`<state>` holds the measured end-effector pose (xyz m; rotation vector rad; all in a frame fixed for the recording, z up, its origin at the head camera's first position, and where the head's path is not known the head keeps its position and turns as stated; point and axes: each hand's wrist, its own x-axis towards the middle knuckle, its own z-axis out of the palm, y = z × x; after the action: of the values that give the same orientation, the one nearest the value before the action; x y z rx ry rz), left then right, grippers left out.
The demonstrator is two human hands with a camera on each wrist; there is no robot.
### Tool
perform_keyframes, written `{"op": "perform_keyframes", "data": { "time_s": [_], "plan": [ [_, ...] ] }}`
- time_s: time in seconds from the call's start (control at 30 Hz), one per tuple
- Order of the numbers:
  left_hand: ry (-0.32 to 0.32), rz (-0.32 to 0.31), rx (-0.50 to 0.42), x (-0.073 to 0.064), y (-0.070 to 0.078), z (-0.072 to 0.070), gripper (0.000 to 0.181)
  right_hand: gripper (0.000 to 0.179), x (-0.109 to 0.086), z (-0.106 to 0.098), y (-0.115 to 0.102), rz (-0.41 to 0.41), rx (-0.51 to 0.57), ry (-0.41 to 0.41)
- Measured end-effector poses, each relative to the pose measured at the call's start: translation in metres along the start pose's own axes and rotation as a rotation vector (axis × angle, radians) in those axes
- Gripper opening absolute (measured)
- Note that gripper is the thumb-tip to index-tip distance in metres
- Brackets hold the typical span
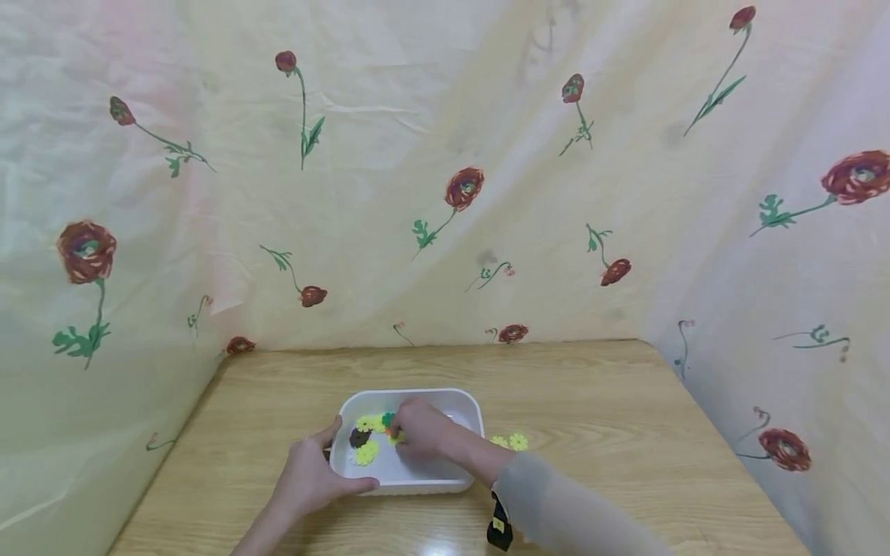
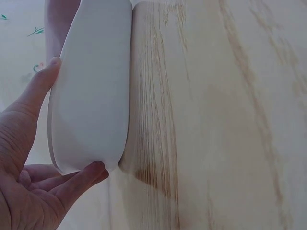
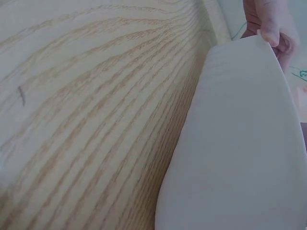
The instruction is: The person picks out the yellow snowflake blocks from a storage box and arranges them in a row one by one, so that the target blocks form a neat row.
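Note:
A white plastic tray (image 1: 417,488) stands on the wooden table. My left hand (image 1: 310,472) grips its left end, thumb along the front rim and fingers at the side. In the left wrist view, this hand (image 2: 36,182) braces thumb and fingers against the tray's wall (image 2: 91,86). My right hand (image 1: 422,427) reaches down inside the tray, fingers bent, at a green flower-shaped piece (image 1: 388,418) and an orange one; its fingertips are partly hidden. Yellow flower-shaped pieces (image 1: 366,452) and a dark brown one (image 1: 359,438) lie in the tray's left part.
Yellow flower-shaped pieces (image 1: 518,442) lie on the table (image 1: 584,401) just right of the tray. A black strap with a yellow mark (image 1: 499,525) shows by the right sleeve (image 1: 556,494). Floral cloth (image 1: 389,232) hangs behind and along both sides.

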<state>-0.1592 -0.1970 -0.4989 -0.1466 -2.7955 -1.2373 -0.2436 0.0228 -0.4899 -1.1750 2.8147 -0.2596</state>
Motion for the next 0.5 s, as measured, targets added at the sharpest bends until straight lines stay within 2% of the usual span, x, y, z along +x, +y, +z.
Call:
{"op": "perform_keyframes", "data": {
  "time_s": [0.1,0.2,0.33,0.4,0.5],
  "plan": [
    [0.001,0.011,-0.004,0.0,0.0,0.002,0.126,0.009,-0.002,-0.001,-0.001,0.007,-0.025,0.004],
    [0.001,0.013,0.007,0.0,0.001,0.003,0.126,0.007,-0.004,-0.002,-0.002,0.041,0.0,0.005],
    [0.005,-0.002,0.017,0.0,0.004,0.002,0.127,0.024,0.0,0.001,-0.002,0.062,0.033,0.044],
    [0.005,-0.009,0.013,-0.001,0.005,0.001,0.126,0.034,0.003,0.004,-0.002,0.053,0.012,0.076],
    [-0.003,-0.022,0.005,-0.002,0.005,0.0,0.126,0.041,0.006,0.008,-0.001,0.06,0.0,0.101]
  ]
}}
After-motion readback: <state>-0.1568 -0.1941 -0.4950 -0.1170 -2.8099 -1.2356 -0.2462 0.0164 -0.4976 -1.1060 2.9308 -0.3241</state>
